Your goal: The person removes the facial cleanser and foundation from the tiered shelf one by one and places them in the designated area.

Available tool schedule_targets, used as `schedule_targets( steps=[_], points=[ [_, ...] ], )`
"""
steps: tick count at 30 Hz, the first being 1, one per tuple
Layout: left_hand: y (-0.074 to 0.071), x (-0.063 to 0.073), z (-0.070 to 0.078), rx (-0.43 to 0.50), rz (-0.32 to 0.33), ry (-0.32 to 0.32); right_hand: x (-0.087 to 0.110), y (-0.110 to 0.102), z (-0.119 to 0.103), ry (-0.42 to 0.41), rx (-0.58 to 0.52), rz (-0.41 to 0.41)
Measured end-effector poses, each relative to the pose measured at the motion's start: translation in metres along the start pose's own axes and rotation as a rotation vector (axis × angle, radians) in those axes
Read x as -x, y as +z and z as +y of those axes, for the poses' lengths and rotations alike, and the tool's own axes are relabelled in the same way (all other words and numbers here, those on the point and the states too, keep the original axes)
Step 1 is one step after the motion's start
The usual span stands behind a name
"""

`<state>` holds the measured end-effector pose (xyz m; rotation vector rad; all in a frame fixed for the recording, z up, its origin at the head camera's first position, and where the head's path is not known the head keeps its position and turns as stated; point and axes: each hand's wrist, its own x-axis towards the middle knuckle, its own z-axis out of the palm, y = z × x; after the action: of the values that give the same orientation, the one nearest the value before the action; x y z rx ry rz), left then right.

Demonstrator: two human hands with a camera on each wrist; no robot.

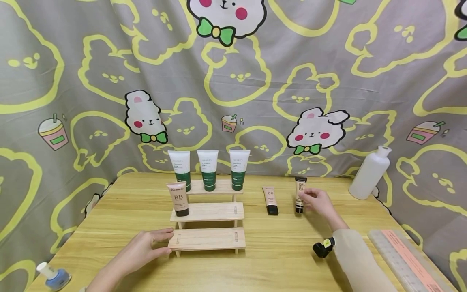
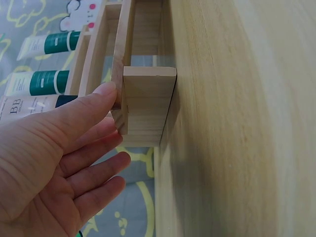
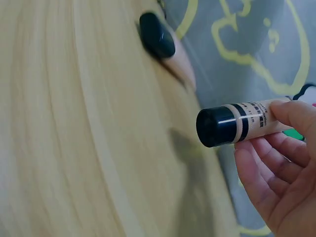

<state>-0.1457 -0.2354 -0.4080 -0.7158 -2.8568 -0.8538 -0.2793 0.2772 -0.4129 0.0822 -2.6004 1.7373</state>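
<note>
In the head view, my right hand [image 1: 321, 203] pinches a slim beige cosmetic tube [image 1: 299, 198] with a black cap and black top end. The right wrist view has the tube [image 3: 254, 120] between thumb and fingers, cap out, above the tabletop. My left hand [image 1: 144, 248] is at the left end of the lowest step of a three-step wooden stand [image 1: 208, 239]; in the left wrist view its thumb and index finger hold the step's corner. A pink BB cream tube [image 1: 178, 199] stands cap down on the middle step, at its left.
Three white-and-green tubes [image 1: 208, 170] stand on the top step. Another BB cream tube [image 1: 270, 200] lies on the table [image 1: 284, 243]. A white bottle [image 1: 370, 172] stands back right, a ruler pack [image 1: 408, 259] lies front right, and blue nail polish [image 1: 54, 277] is front left.
</note>
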Motion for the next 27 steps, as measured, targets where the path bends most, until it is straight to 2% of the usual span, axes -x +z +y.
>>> schedule_targets(
  steps=[9,15,27],
  points=[
    [0.002,0.001,-0.002,-0.007,-0.001,-0.019,-0.016,-0.002,0.018,0.107,0.031,-0.020],
    [0.001,0.000,-0.002,-0.010,-0.002,-0.011,-0.023,-0.003,0.025,0.177,-0.021,-0.027],
    [0.001,-0.001,-0.001,-0.029,0.006,0.021,-0.030,-0.004,0.031,0.222,0.050,-0.041]
  ],
)
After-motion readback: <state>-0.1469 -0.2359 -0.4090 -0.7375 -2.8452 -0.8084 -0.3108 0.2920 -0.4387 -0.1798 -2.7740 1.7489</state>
